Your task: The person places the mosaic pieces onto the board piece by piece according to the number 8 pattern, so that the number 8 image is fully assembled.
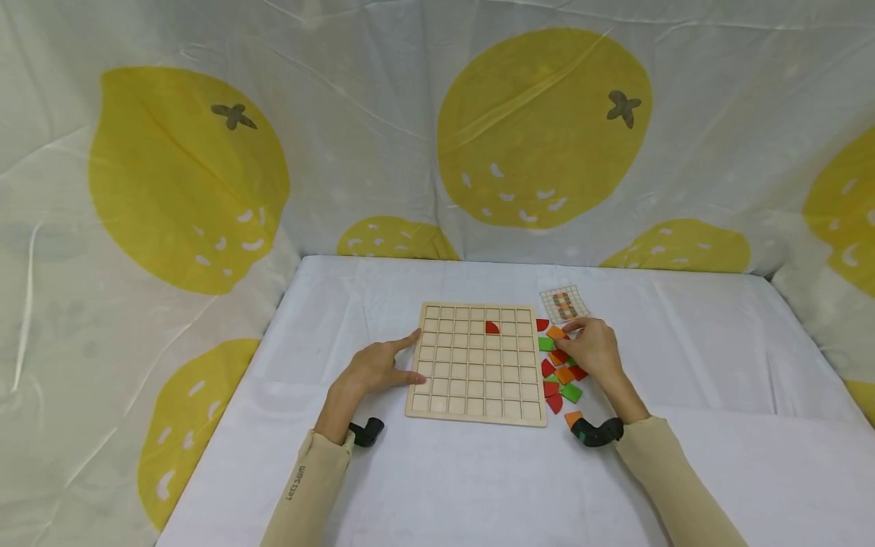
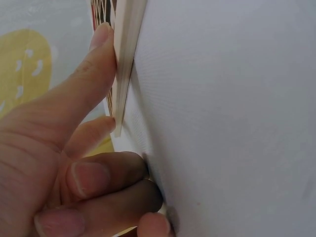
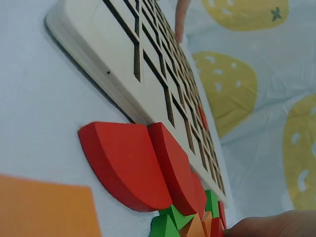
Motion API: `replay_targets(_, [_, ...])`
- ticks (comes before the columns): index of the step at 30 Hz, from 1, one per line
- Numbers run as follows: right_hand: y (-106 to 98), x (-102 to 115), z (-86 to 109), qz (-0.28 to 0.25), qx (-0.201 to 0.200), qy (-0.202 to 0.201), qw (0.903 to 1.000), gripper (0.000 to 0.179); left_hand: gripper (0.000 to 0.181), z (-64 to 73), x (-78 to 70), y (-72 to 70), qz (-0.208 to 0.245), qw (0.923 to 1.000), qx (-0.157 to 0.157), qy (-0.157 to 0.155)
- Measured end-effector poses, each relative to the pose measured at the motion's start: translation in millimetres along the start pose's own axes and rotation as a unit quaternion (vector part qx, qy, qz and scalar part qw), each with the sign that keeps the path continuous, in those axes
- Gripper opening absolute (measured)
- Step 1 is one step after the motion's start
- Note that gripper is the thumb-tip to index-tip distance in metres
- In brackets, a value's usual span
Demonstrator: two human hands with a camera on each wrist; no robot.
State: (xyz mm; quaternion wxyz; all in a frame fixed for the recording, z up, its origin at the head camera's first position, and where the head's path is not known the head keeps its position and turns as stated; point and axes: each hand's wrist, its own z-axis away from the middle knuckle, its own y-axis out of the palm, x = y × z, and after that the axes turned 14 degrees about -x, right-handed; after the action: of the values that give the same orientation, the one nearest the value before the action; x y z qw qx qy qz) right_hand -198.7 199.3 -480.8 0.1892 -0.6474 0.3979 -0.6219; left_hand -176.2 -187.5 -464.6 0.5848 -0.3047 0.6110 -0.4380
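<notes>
A wooden grid board (image 1: 476,416) lies flat on the table. One red quarter-circle piece (image 1: 492,328) sits in a cell near its far side. My left hand (image 1: 372,368) rests at the board's left edge, thumb and index finger straight against the rim; in the left wrist view the other fingers (image 2: 118,173) curl near the cloth. Right of the board, my right hand (image 1: 593,347) pinches an orange square tile (image 1: 556,333) at the far part of a pile. Around it lie red pieces (image 1: 553,403) and green tiles (image 1: 570,393). Its grip is mostly hidden in the right wrist view.
A small pattern card (image 1: 564,304) with a printed grid lies beyond the pile. A single orange piece (image 1: 573,418) is at the pile's near end, by the black right wrist camera (image 1: 597,433). White cloth (image 1: 465,486) covers the table; a lemon-print curtain (image 1: 383,114) hangs behind.
</notes>
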Motion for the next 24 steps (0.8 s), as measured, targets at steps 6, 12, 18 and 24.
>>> replay_targets(6, [2.0, 6.7, 2.0, 0.013, -0.001, -0.014, 0.9998, 0.030, 0.094, 1.9, -2.4, -2.7, 0.005, 1.0000, -0.002, -0.003])
replay_targets(12, [7.1, 21.1, 2.6, -0.020, 0.027, -0.054, 0.9980, 0.033, 0.094, 2.7, -2.0, -2.9, 0.004, 1.0000, -0.002, -0.008])
replay_targets(18, [21.3, 41.1, 2.3, -0.071, 0.087, -0.096, 0.9890, 0.029, 0.094, 2.2, -1.9, -2.2, 0.004, 1.0000, -0.002, -0.003])
replay_targets(24, [37.5, 59.1, 0.7, -0.083, 0.109, -0.122, 0.9831, 0.028, 0.094, 2.4, -3.7, -2.7, 0.005, 1.0000, 0.001, -0.002])
